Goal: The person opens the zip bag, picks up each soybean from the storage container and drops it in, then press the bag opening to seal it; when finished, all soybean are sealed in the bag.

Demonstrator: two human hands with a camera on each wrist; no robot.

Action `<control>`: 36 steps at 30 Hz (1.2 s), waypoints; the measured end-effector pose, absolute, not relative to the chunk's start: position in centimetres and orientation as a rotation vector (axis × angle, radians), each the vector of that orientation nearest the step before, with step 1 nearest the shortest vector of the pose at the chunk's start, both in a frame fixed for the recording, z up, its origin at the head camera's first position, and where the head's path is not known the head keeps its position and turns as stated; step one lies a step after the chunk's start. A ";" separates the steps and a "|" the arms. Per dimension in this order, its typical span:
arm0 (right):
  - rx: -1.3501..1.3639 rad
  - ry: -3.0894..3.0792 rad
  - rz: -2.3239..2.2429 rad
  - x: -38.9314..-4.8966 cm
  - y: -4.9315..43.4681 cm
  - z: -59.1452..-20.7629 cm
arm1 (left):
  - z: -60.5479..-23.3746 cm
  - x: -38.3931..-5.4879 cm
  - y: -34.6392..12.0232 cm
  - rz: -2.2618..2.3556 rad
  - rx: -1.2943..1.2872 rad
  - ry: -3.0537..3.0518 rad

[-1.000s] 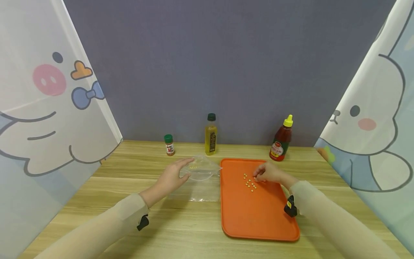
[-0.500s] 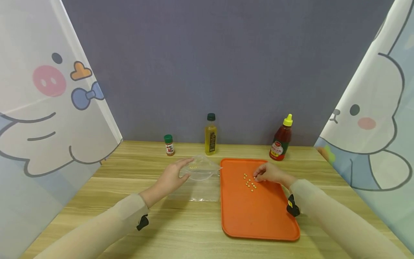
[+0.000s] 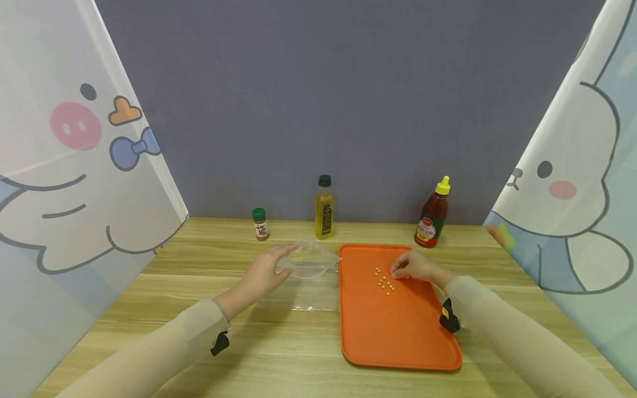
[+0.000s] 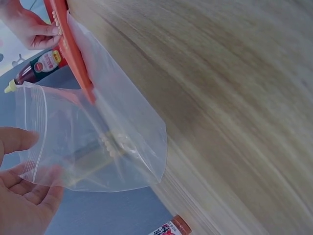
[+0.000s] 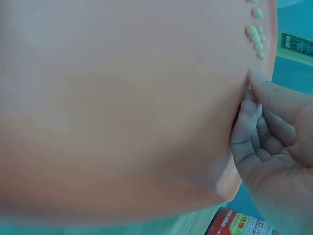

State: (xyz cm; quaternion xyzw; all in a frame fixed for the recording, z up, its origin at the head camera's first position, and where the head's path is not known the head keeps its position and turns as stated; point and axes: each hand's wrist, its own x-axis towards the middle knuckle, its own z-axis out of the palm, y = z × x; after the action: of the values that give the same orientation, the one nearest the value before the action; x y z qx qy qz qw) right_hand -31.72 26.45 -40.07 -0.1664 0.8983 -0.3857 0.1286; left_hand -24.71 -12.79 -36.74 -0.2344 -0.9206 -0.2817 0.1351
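My left hand (image 3: pixel 266 271) holds the mouth of a clear zip bag (image 4: pixel 93 161), thumb on one side and fingers on the other. The bag's mouth gapes. Several pale yellow soybeans (image 4: pixel 108 145) lie inside it. On the orange tray (image 3: pixel 393 331), my right hand (image 3: pixel 415 266) has thumb and fingertips together at the edge of a loose group of soybeans (image 3: pixel 382 286). It appears to pinch one soybean, mostly covered by the fingertips. In the right wrist view, the other beans (image 5: pixel 255 36) lie just beyond the thumb tip.
At the back of the wooden table (image 3: pixel 278 354) stand a green-capped spice jar (image 3: pixel 261 224), an oil bottle (image 3: pixel 324 207) and a red sauce bottle (image 3: pixel 432 213) with a yellow cap. A grey panel (image 3: pixel 318 110) rises behind, with printed cloths at both sides.
The right fingertips have come together over the soybean that showed beside them earlier. The left hand and the bag have stayed in place.
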 end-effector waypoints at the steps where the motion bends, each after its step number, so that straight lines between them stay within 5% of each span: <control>1: -0.478 2.613 -1.120 -31.7 26.5 -40.0 | -36.7 -24.7 -12.7 -0.816 -0.680 -2.668; 36: -0.530 2.566 -1.419 -30.9 19.4 -35.1 | -37.0 -24.7 -12.7 -0.793 -0.678 -2.669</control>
State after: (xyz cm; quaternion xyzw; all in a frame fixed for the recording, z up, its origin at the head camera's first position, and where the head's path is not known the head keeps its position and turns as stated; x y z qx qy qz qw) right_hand -30.95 19.39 -35.12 -0.1772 0.8583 -0.4748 0.0810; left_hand -24.72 -12.70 -37.03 -0.2343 -0.9225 -0.2742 0.1374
